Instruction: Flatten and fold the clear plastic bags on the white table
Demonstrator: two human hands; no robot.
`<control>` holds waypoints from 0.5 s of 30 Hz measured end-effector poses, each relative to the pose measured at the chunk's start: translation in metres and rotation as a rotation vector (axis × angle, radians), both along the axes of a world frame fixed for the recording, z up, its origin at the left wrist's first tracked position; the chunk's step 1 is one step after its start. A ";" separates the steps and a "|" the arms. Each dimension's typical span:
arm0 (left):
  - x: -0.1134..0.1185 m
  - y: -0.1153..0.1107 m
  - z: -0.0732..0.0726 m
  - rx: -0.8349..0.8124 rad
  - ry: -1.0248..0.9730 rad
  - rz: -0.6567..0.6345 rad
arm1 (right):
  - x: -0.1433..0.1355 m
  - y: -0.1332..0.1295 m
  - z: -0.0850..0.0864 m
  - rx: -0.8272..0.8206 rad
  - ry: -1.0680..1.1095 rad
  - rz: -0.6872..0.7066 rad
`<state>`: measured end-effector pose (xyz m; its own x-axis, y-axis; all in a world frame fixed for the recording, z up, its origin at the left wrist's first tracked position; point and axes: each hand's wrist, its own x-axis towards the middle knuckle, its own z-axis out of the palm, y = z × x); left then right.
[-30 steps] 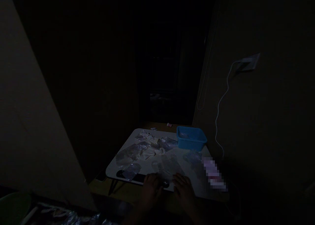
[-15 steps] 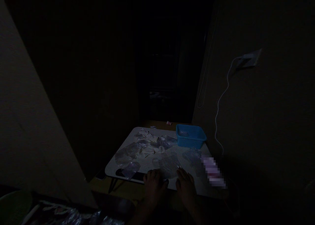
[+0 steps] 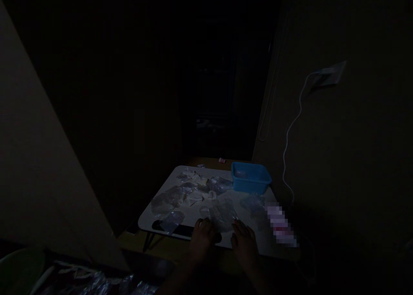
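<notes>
A clear plastic bag (image 3: 224, 211) lies spread on the small white table (image 3: 254, 239), close to its front edge. My left hand (image 3: 202, 237) rests at the bag's near left corner, palm down, its fingers lightly bent and thumb hidden. On the near right corner lies my right hand (image 3: 244, 241), fingers stretched forward and thumb apart. Neither hand visibly grips anything, though the dimness hides detail. Left of my hands is a smaller clear plastic piece (image 3: 172, 222), partly over the dark slot in the tabletop.
A blue plastic basket (image 3: 251, 179) stands at the table's back right. Crumpled clear bags (image 3: 167, 200) and whitish scraps (image 3: 193, 198) cover the left and middle. A pixelated object (image 3: 280, 226) lies at the right edge. A white cable (image 3: 285, 144) hangs from a wall socket (image 3: 332, 73).
My left hand has shifted slightly to the right and its thumb has drawn in out of sight. My right hand has barely moved.
</notes>
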<state>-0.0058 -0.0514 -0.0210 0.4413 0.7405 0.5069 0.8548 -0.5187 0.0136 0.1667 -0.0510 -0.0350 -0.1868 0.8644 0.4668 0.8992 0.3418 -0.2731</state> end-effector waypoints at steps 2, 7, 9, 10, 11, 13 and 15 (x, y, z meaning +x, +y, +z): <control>-0.007 -0.001 -0.002 0.007 0.006 -0.014 | 0.000 0.000 0.000 0.007 0.007 -0.005; -0.011 -0.006 0.001 0.021 -0.006 -0.052 | 0.001 0.000 -0.002 0.049 0.004 -0.018; -0.007 -0.007 0.004 0.034 -0.007 -0.048 | 0.000 -0.001 -0.001 0.089 -0.006 0.013; -0.004 -0.008 0.006 0.037 -0.004 -0.051 | -0.001 -0.002 -0.001 0.107 -0.012 0.041; -0.001 -0.009 0.009 0.035 0.001 -0.064 | -0.003 -0.003 0.001 0.116 -0.013 0.070; 0.006 -0.012 0.015 0.017 0.004 -0.109 | -0.005 -0.004 0.004 0.104 0.005 0.104; 0.010 -0.015 0.022 -0.024 -0.024 -0.158 | -0.006 -0.004 0.007 0.076 0.058 0.111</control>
<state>0.0037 -0.0667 0.0009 0.5416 0.6744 0.5018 0.7616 -0.6464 0.0467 0.1605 -0.0549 -0.0282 -0.2497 0.8021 0.5425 0.8385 0.4594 -0.2932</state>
